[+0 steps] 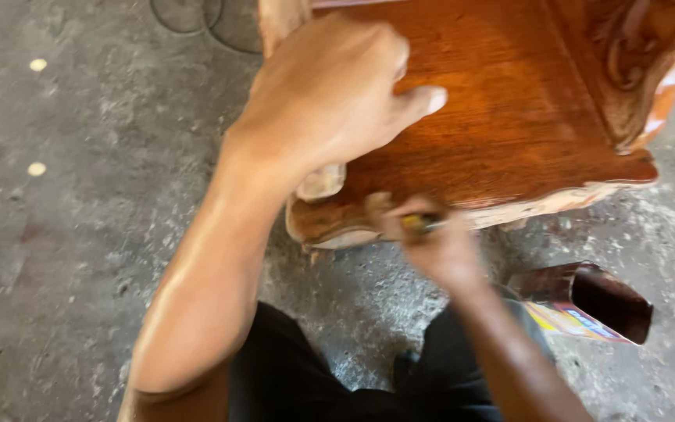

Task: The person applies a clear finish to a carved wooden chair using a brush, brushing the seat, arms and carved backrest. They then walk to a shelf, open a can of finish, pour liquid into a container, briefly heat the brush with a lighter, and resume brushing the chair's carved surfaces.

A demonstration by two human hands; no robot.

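A glossy reddish-brown carved wooden furniture piece (509, 117) fills the upper right. My left hand (330, 98) rests on its top near the left corner, fingers curled and thumb stretched out on the wood. My right hand (431, 238), blurred, is at the lower front edge of the piece, closed on a small yellowish-handled tool (419, 224) whose tip I cannot make out. The front rim (556, 202) looks paler than the top.
A cut-open can or carton (587, 305) with a dark inside and a colourful wrapper stands on the grey concrete floor (80, 195) at the lower right. A thin cable loop (197, 19) lies at the top. My dark-clothed legs (291, 375) are below.
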